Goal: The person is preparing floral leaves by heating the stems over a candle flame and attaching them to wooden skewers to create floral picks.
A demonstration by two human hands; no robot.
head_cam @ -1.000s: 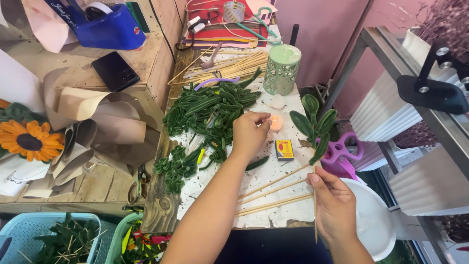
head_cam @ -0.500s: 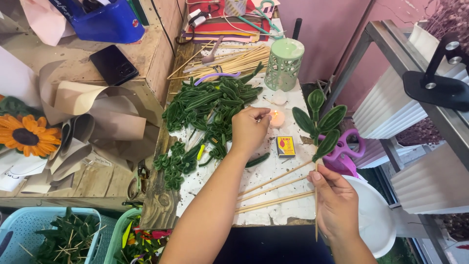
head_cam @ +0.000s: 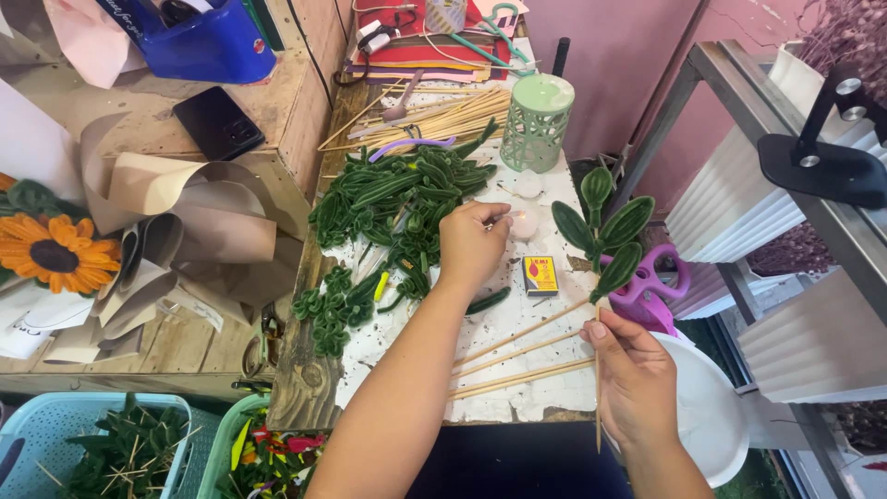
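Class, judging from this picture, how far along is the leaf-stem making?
Done: the wooden stick with three green leaves in the right hand. In hand: the left hand reaches beside the small lit candle. Left: the pile of loose green leaves and bare wooden sticks.

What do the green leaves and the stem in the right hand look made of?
Leaves: likely fuzzy chenille wire, ridged and matte, not real foliage. Stem stick in the right hand: pale, thin, straight, apparently bare wood or bamboo, like the loose skewers.
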